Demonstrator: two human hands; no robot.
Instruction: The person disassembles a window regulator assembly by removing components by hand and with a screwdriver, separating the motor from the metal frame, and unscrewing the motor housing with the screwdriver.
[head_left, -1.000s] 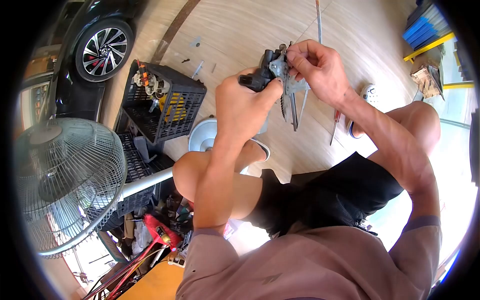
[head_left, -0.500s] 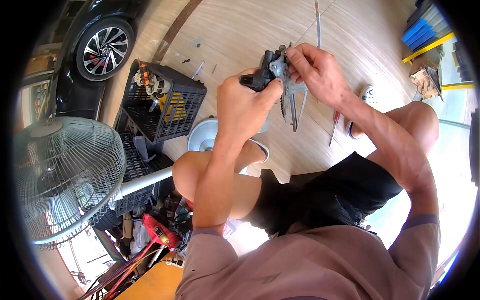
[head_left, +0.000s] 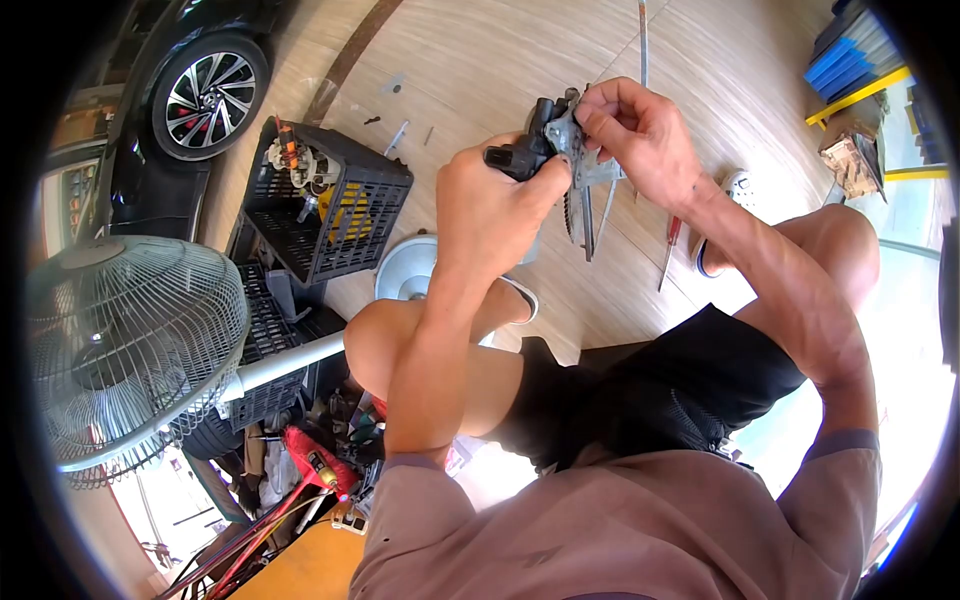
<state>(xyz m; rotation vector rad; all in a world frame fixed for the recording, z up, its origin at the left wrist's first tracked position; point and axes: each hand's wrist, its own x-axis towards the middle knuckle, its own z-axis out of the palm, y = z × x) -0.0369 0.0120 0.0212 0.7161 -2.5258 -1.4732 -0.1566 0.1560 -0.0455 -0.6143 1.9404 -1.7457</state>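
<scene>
My left hand point(head_left: 500, 205) is wrapped round a black and silver mechanical assembly point(head_left: 562, 130), its thumb pressed on the metal side. A toothed strip and a dark metal bar extend from the assembly toward me. My right hand point(head_left: 645, 135) is at the assembly's upper right edge, with thumb and forefinger pinched together there. What sits between those fingertips is too small to make out. A long thin rod point(head_left: 643, 45) shows on the floor beyond my right hand.
A black crate point(head_left: 365, 215) with parts inside stands at left, beside a caged fan point(head_left: 140, 350). A screwdriver point(head_left: 669, 250) lies on the floor near a white shoe point(head_left: 738, 190). A car wheel point(head_left: 210, 98) is at upper left, a round grey base point(head_left: 405, 270) near my left knee.
The assembly and both hands have shifted slightly to the right, with the assembly turned a little. Both hands keep their hold.
</scene>
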